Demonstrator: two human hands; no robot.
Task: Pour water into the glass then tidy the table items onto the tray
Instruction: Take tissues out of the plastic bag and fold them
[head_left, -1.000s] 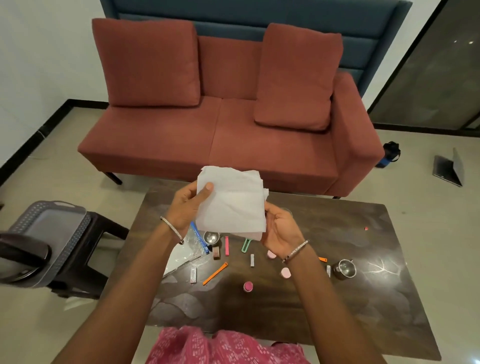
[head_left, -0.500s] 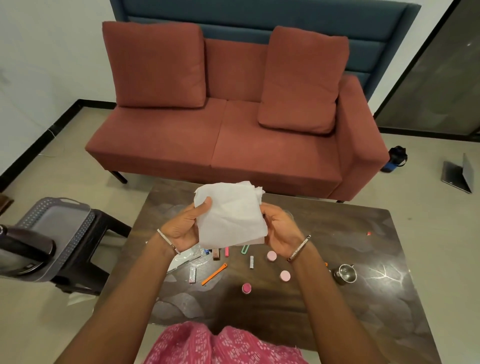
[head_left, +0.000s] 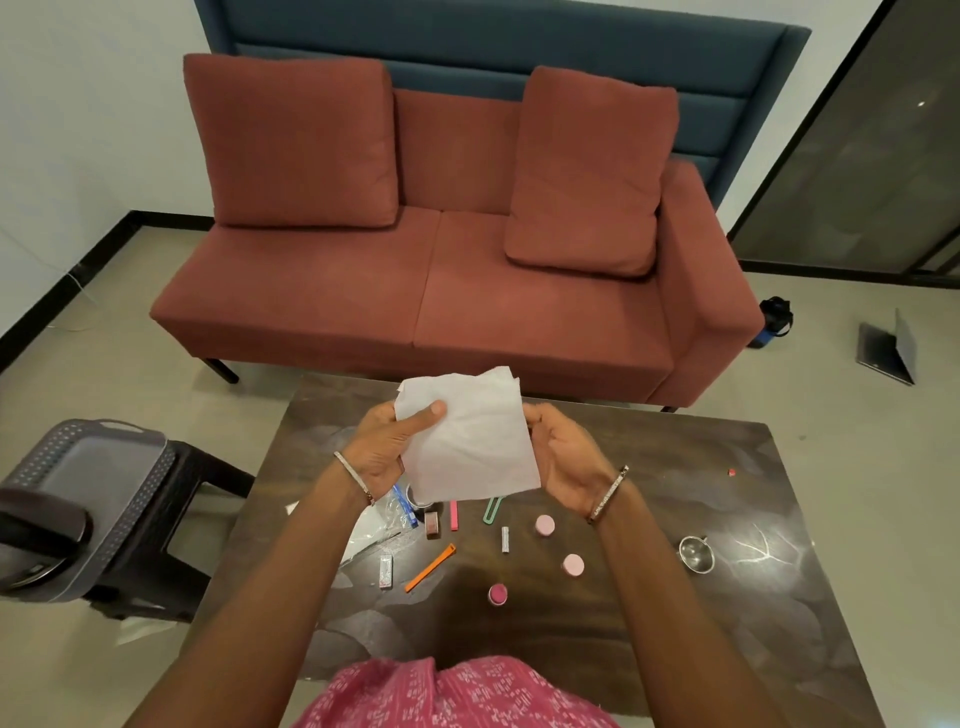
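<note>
Both hands hold a white square paper tissue up above the far middle of the dark marbled table. The left hand pinches its left edge with the thumb on the front, and the right hand curls round its right edge. In the table's middle lie three round pink caps, a long orange clip and a green clip, apart from one another. A small steel cup stands toward the table's right side. The grey perforated plastic tray sits on a black stool just off the table's left side
</note>
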